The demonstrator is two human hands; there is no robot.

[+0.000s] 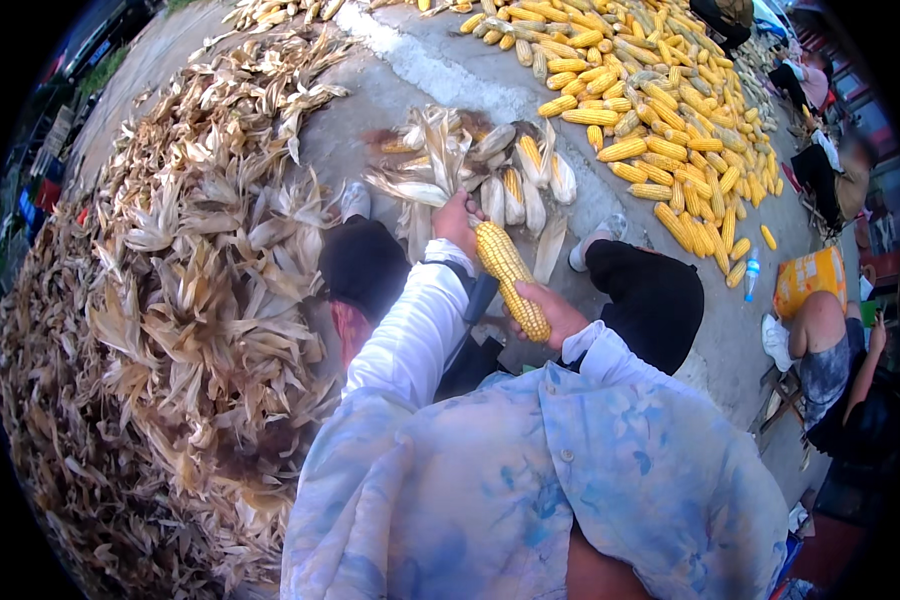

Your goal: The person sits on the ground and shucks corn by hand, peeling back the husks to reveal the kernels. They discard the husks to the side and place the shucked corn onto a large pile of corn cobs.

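Between my hands is a yellow ear of corn (511, 277), its kernels bare and its body slanting down to the right. My left hand (459, 223) grips the dry husk (444, 161) at the stalk end, and the peeled leaves fan out beyond my fist. Around the lower part of the cob, my right hand (549, 311) is closed, with the thumb on top of the kernels. Just past my hands, several ears still in their husks (521, 187) lie on the concrete between my feet. Some of these show yellow kernels through split leaves.
A large heap of dry husks (217, 285) spreads along my left. Bare yellow cobs (645, 112) form a pile at the far right. A plastic bottle (752, 276) stands near an orange-yellow bag (811, 281). Several people sit along the right side, one (832, 360) close by.
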